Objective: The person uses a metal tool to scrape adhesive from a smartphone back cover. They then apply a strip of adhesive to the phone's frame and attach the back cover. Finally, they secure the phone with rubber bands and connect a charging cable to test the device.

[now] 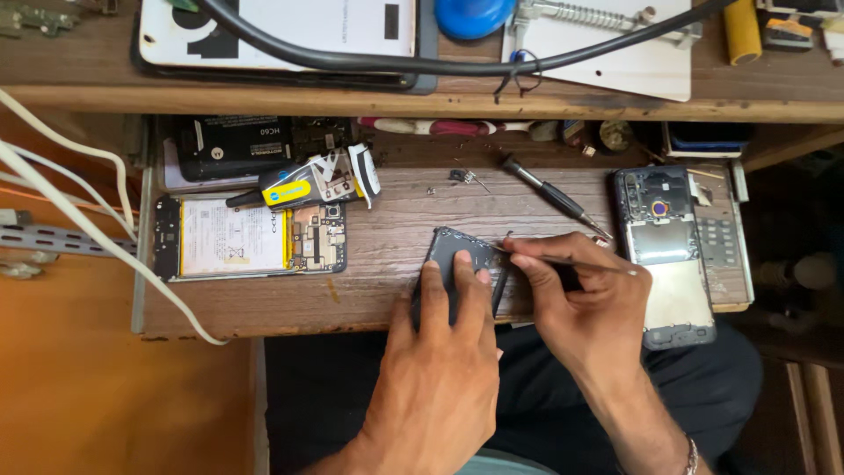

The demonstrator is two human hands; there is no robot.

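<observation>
A small dark phone part (463,252) lies near the front edge of the wooden work board (387,220). My left hand (440,369) presses two fingers flat on it, holding it down. My right hand (585,303) pinches thin metal tweezers (563,259), whose tips reach the part's upper right corner. Just above the right hand rests a black-handled screwdriver (554,197).
An opened phone with its battery showing (251,237) lies at the left. A phone back frame with camera hole (668,251) sits to the right. A yellow-tipped tool (281,192), loose screws (462,176), white cables (79,211) and a shelf (440,98) surround the board.
</observation>
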